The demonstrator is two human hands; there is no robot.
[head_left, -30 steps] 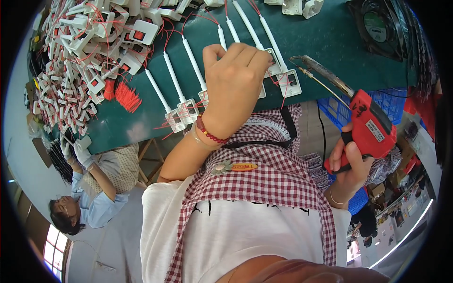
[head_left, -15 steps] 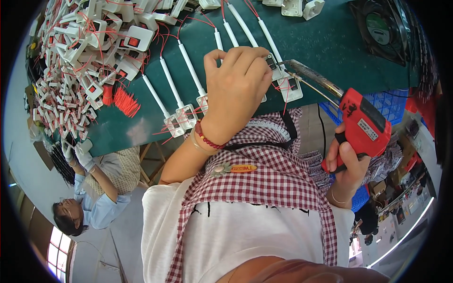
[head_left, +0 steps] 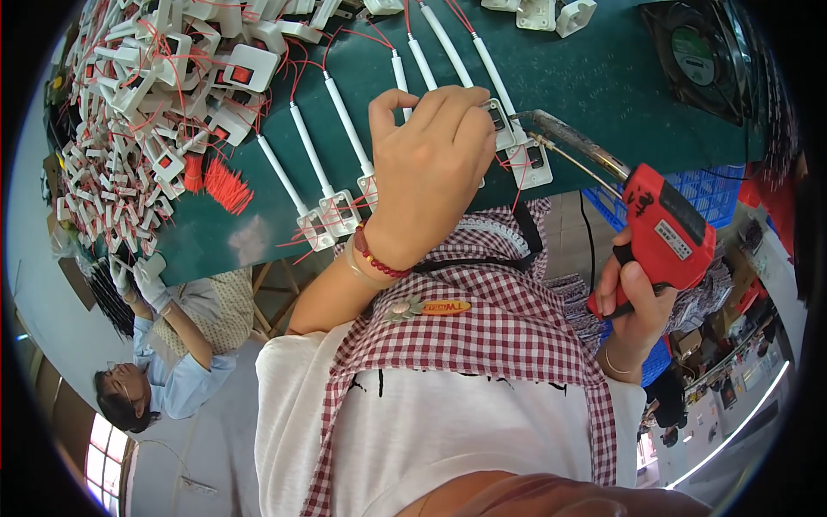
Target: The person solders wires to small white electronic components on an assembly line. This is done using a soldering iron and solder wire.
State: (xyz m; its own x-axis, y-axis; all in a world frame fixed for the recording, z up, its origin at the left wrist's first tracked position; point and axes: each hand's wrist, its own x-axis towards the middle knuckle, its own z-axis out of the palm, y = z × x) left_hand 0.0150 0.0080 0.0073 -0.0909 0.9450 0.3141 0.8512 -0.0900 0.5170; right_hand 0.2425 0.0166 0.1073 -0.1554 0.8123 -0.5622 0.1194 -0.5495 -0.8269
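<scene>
My right hand [head_left: 637, 297] grips a red soldering gun [head_left: 668, 228] with its long metal tip pointing left. The tip reaches a small white plastic housing [head_left: 503, 129] with a dark part inside. My left hand [head_left: 435, 164], palm down, is closed at that housing's left edge; the fingertips are mostly hidden beneath the hand. Just below lies another white housing [head_left: 531, 165], with red wire around it. To the left, more white housings [head_left: 317, 231] on white tubes [head_left: 349, 125] lie in a row, some covered by my left hand.
A big heap of white housings [head_left: 251, 67] with red switches and wires covers the table's left side, beside a bundle of red wires [head_left: 226, 185]. A black fan [head_left: 693, 56] stands at the far right. A blue crate [head_left: 706, 194] is beyond the edge. A gloved co-worker [head_left: 177, 345] sits at left.
Almost nothing differs. My left hand has shifted very slightly, and the soldering gun stays with its tip at the housing.
</scene>
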